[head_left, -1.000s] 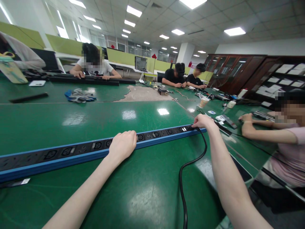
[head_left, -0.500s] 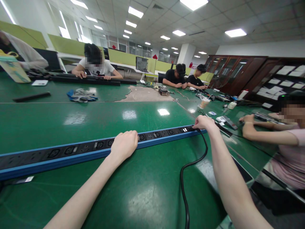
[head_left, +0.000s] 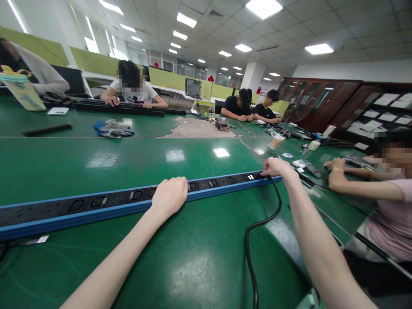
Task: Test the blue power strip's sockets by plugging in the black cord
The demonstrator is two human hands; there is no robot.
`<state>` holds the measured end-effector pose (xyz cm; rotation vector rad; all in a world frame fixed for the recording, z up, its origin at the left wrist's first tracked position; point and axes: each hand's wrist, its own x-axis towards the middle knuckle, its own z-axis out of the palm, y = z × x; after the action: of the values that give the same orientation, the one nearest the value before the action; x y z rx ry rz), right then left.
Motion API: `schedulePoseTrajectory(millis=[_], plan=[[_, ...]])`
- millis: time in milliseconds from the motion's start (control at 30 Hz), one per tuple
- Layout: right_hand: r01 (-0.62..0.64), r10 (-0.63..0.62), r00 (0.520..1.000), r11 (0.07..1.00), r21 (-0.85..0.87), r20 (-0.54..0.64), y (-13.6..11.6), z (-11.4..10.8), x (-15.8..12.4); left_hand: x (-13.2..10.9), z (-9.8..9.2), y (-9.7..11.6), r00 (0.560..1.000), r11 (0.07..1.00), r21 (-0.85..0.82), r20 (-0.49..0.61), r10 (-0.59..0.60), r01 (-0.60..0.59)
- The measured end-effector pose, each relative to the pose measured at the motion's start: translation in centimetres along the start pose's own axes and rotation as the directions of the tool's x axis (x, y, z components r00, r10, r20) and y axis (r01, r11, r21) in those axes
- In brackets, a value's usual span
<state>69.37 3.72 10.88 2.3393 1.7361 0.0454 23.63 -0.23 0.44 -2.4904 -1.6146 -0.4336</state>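
A long blue-edged power strip point(head_left: 124, 198) with a black face and several sockets lies slantwise across the table. My left hand point(head_left: 170, 195) is closed over its middle, fingers curled around the far side and out of sight. At the strip's right end, my right hand point(head_left: 275, 167) pinches the plug end of a black power cord point(head_left: 257, 224). The plug is mostly hidden under my fingers, against the last socket area; how deep it sits I cannot tell. From there the cord curves down over the table to the bottom of the view.
The green table point(head_left: 135, 154) has a bare grey patch point(head_left: 196, 128) at its middle. Gloves point(head_left: 113, 128), a black bar point(head_left: 47, 129) and a tumbler point(head_left: 24, 91) lie beyond the strip. Several co-workers sit around, one close on the right point(head_left: 391, 197). A drink cup point(head_left: 276, 140) stands at right.
The view has shifted slightly. Both hands keep the same places on the strip and at the cord's plug, with no clear movement of either.
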Motion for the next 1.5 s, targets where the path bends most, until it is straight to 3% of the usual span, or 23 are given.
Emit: schedulePoseTrajectory(millis=[100,300,500,700,933,1100,1333,1500], plan=[[0.011,-0.012,0.997,1.0,0.013,0.082,-0.3,-0.5,0.0,0.0,0.1,-0.1,1.0,1.0,-0.001,-0.013,0.01,-0.01],[0.026,-0.026,0.999,1.0,0.009,-0.045,-0.6,-0.6,-1.5,-0.1,0.1,-0.1,1.0,1.0,-0.006,-0.018,0.006,-0.006],[0.029,-0.034,0.996,0.998,0.06,0.086,-0.5,-0.7,-0.3,-0.1,-0.1,0.0,1.0,1.0,-0.025,-0.008,-0.005,0.005],[0.037,-0.035,0.998,0.999,0.025,-0.058,-0.7,-0.4,-1.5,0.0,-0.3,0.1,1.0,1.0,-0.005,0.007,-0.003,0.003],[0.014,-0.016,0.999,0.998,0.065,0.039,-1.6,-2.1,-2.8,-0.1,-0.7,0.2,1.0,1.0,0.0,0.015,-0.001,0.001],[-0.002,0.005,0.999,0.998,0.06,-0.048,-1.4,-1.5,-3.4,-0.1,-0.7,0.2,0.999,1.0,-0.006,0.032,-0.009,0.009],[-0.017,0.026,0.995,0.994,0.105,-0.092,-0.6,-0.2,-2.8,-0.1,-0.3,0.1,1.0,1.0,-0.007,0.022,-0.01,0.011],[0.01,-0.007,0.997,0.999,0.045,-0.078,0.5,0.7,-1.4,0.0,-0.5,0.2,0.999,1.0,-0.001,0.029,-0.014,0.014]])
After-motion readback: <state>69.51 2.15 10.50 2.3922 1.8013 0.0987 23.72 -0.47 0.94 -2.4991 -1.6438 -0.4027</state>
